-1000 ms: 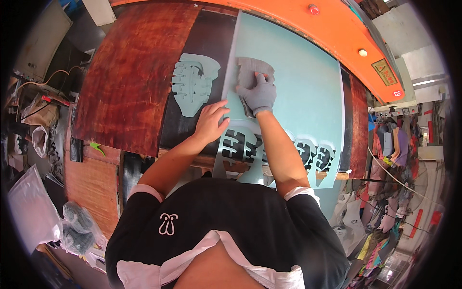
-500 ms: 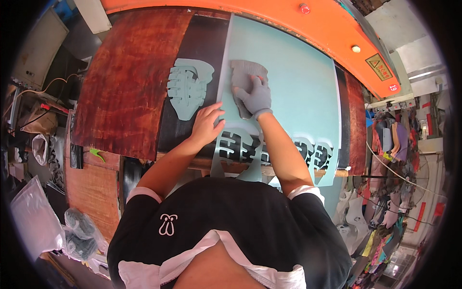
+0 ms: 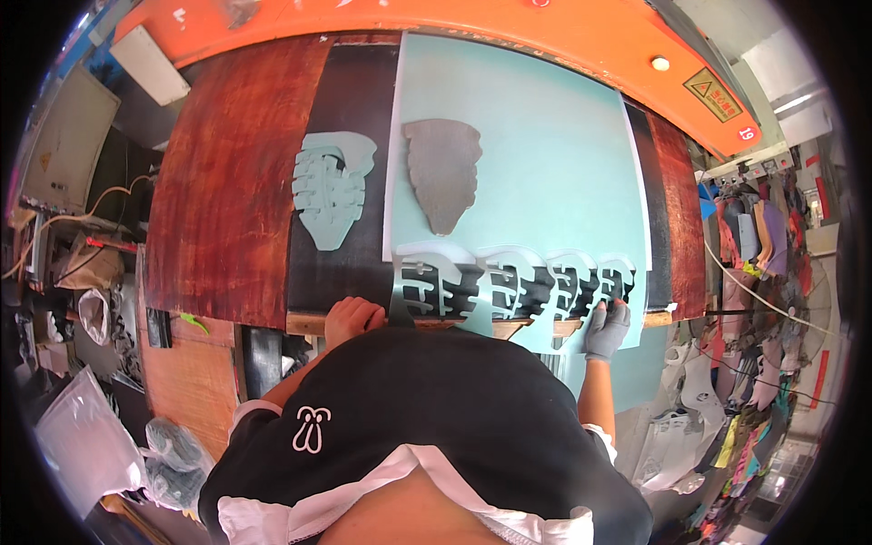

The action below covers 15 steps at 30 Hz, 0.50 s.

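My bare left hand (image 3: pixel 354 318) rests at the table's front edge, fingers loosely bent and no object visible in it. My right hand (image 3: pixel 607 329), in a grey glove with bare fingertips, grips the near right part of a pale green sheet (image 3: pixel 554 163) by its cut-out border. Several shoe-upper-shaped openings run along that border, with black surface showing through. A grey-brown cutting die (image 3: pixel 442 173), tapering toward me, lies untouched on the sheet's left side. To its left, cut pale green shoe-upper pieces (image 3: pixel 331 200) lie on a black strip.
An orange press beam (image 3: pixel 409 20) spans the far side of the table. Reddish-brown boards (image 3: pixel 227 182) flank the black surface. Bagged material (image 3: pixel 173 445) sits at lower left, and many coloured cut pieces (image 3: pixel 754 227) hang at right.
My right hand has let go of the cutting die and moved down and right to the sheet's near border. My left hand has drawn back from the sheet's left edge toward me.
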Each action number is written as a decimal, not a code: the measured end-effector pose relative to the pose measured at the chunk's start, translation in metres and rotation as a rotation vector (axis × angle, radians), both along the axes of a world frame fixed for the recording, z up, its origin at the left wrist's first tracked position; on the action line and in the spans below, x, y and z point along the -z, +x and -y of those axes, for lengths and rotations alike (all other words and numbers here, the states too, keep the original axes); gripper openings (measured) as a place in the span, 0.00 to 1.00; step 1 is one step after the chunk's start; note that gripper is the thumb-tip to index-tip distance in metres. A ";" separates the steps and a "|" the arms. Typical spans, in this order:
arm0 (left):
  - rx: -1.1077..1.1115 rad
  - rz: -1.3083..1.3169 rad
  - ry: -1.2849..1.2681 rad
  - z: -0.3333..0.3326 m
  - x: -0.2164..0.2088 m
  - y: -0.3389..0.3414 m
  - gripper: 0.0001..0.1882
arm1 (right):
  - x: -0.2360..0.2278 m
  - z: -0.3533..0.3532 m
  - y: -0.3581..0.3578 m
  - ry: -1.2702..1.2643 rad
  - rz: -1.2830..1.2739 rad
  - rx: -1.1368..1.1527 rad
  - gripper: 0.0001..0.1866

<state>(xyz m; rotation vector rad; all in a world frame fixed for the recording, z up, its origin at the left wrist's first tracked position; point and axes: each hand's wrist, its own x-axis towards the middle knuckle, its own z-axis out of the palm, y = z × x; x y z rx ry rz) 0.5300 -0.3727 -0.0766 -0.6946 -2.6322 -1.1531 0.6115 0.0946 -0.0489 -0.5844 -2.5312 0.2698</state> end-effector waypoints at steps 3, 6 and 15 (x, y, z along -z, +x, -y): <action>0.058 -0.183 0.009 -0.001 0.000 -0.008 0.07 | 0.017 -0.007 0.001 0.099 -0.074 -0.006 0.17; -0.015 -0.124 -0.005 -0.002 0.003 -0.010 0.09 | 0.027 -0.003 -0.007 0.057 -0.165 -0.003 0.15; -0.230 -0.329 -0.033 -0.016 0.030 -0.010 0.15 | 0.045 -0.015 -0.029 0.033 -0.433 -0.074 0.11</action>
